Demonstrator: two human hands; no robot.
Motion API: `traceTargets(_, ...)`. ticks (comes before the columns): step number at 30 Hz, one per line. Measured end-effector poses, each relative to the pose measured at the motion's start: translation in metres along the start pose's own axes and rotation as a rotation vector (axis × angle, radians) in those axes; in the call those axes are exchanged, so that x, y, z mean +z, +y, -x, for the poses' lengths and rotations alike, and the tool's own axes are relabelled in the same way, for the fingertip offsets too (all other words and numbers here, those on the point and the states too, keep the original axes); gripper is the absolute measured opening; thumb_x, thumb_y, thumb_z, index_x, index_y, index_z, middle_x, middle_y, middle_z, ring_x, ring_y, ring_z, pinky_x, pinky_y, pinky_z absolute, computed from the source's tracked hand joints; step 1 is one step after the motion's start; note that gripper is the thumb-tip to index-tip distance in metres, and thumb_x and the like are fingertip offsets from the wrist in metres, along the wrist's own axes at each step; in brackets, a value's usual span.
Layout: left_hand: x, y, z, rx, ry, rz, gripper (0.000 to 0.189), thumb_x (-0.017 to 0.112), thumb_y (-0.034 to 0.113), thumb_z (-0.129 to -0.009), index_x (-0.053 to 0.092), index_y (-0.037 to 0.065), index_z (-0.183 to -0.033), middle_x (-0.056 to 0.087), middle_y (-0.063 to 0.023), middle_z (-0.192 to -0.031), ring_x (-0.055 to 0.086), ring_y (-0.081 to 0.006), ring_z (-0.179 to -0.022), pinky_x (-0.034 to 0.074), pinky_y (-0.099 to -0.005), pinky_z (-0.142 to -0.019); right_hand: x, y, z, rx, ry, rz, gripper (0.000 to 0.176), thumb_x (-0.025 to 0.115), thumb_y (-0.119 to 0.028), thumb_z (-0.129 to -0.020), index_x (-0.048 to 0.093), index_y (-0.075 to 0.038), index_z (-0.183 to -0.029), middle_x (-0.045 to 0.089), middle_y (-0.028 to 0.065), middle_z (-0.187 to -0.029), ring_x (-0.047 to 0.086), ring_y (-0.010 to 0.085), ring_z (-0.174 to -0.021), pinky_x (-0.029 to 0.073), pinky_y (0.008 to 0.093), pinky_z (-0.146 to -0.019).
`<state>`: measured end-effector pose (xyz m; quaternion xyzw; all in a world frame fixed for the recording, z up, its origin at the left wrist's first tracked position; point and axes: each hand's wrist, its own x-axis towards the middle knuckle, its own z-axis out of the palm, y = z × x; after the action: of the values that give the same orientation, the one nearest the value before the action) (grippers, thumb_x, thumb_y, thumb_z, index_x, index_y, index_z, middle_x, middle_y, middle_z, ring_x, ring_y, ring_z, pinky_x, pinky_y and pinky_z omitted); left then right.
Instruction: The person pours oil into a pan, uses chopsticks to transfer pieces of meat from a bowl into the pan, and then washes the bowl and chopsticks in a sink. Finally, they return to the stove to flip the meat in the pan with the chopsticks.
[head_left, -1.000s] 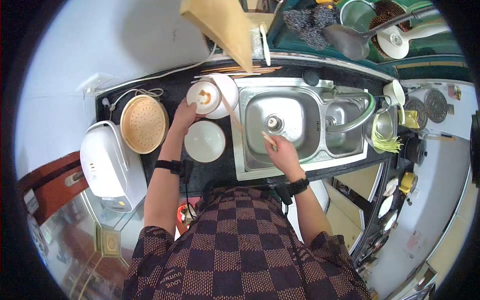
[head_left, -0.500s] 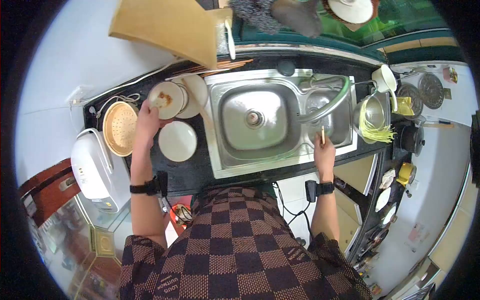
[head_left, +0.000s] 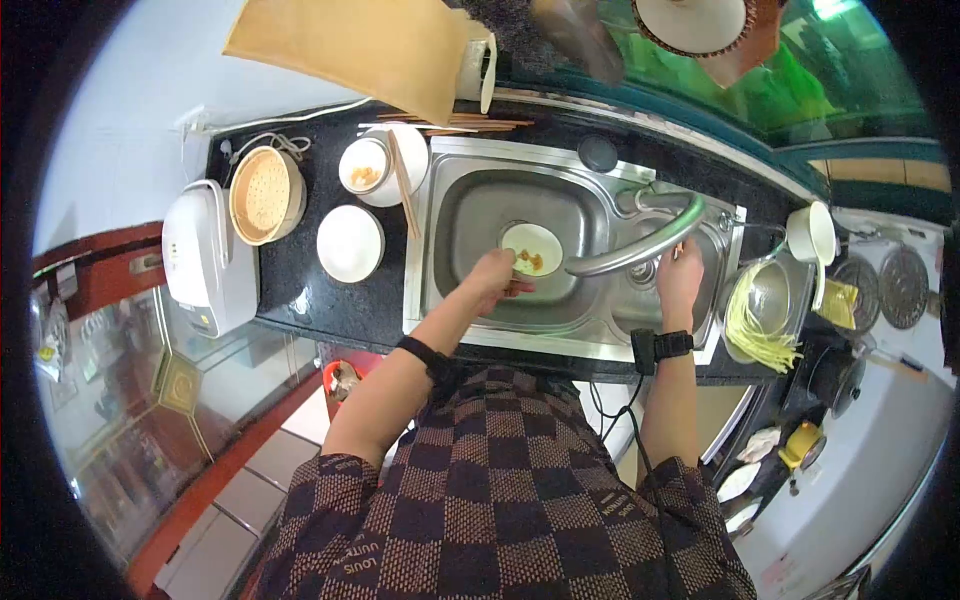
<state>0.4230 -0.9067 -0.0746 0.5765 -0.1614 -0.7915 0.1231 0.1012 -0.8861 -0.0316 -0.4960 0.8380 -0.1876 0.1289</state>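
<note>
Over the large left basin of the steel sink, my left hand holds a small white dish by its left edge, with orange-brown food residue on it. My right hand is over the smaller right basin, closed around a small light brown item that barely shows between the fingers. The curved faucet reaches between the two hands. Left of the sink, another small dish with residue rests on a larger white plate, chopsticks beside it. A white plate lies nearer the counter's front.
A round wooden-coloured steamer basket and a white appliance stand at the left. Right of the sink are a metal bowl with green stalks and a white ladle. A brown board juts in above.
My left hand has carried the dish right, from above the stacked plates to over the left basin. A second stained dish now shows on the stack. My right hand has moved slightly right and up.
</note>
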Motion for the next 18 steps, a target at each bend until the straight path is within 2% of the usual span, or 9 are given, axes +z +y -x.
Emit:
traceTargets(2,0.016,-0.007,-0.007,-0.025,0.016,0.026,0.043,0.036,0.027,-0.1,0.047,0.001,-0.133,0.066,-0.0147,-0.11,0.072,-0.0253,-0.081,0.051,-0.0371,-0.071,0.003,0.004,-0.011,0.011,-0.058,-0.018,0.047,0.062,-0.014,-0.095,0.056,0.003,-0.137,0.064,0.0284,-0.122,0.065,0.0436,-0.106,0.052,0.0472,-0.088)
traceTargets(3,0.023,-0.011,-0.009,-0.026,0.059,0.102,0.041,0.038,0.027,-0.1,0.048,0.002,-0.13,0.066,-0.0137,-0.108,0.072,-0.025,-0.081,0.049,-0.0363,-0.069,0.005,0.004,-0.014,-0.012,0.034,-0.072,0.04,0.062,-0.009,-0.093,0.062,0.002,-0.131,0.067,0.0284,-0.113,0.066,0.0438,-0.101,0.052,0.0477,-0.084)
traceTargets(4,0.025,-0.016,-0.015,-0.028,0.072,0.112,0.041,0.038,0.027,-0.1,0.048,0.002,-0.13,0.066,-0.0137,-0.108,0.072,-0.025,-0.081,0.049,-0.0363,-0.069,0.004,0.003,-0.018,-0.019,0.02,-0.076,0.04,0.062,-0.009,-0.093,0.062,0.002,-0.131,0.067,0.0284,-0.113,0.066,0.0438,-0.101,0.052,0.0477,-0.084)
traceTargets(7,0.032,-0.024,-0.026,-0.02,0.062,0.194,0.038,0.041,0.026,-0.1,0.048,0.002,-0.129,0.064,-0.014,-0.109,0.072,-0.0271,-0.085,0.05,-0.0377,-0.069,0.002,0.007,-0.035,0.021,0.035,-0.117,0.027,0.061,-0.008,-0.093,0.07,0.001,-0.116,0.07,0.0273,-0.093,0.068,0.044,-0.09,0.052,0.0477,-0.077)
traceTargets(10,0.043,-0.026,-0.025,0.011,0.092,0.251,0.036,0.042,0.024,-0.1,0.048,0.003,-0.129,0.064,-0.0153,-0.11,0.07,-0.0294,-0.089,0.051,-0.0384,-0.071,0.001,0.017,-0.046,0.044,0.009,-0.056,0.026,0.062,-0.009,-0.094,0.071,-0.001,-0.117,0.07,0.0275,-0.095,0.068,0.0434,-0.09,0.052,0.0475,-0.077)
traceTargets(12,0.051,-0.022,-0.025,0.026,0.137,0.259,0.035,0.035,0.023,-0.102,0.052,0.002,-0.124,0.067,-0.0122,-0.101,0.068,-0.0201,-0.079,0.046,-0.0325,-0.065,0.001,0.023,-0.051,0.021,0.017,-0.067,0.026,0.062,-0.01,-0.094,0.072,-0.001,-0.117,0.07,0.0272,-0.095,0.068,0.043,-0.089,0.052,0.0474,-0.076)
traceTargets(18,0.045,-0.049,-0.057,0.067,0.144,0.315,0.031,0.041,0.018,-0.099,0.055,-0.002,-0.117,0.067,-0.0135,-0.096,0.069,-0.0204,-0.08,0.046,-0.033,-0.061,-0.005,0.015,-0.056,0.014,0.008,-0.166,0.028,0.064,-0.018,-0.097,0.072,-0.002,-0.117,0.071,0.0248,-0.099,0.07,0.0398,-0.091,0.052,0.0444,-0.078)
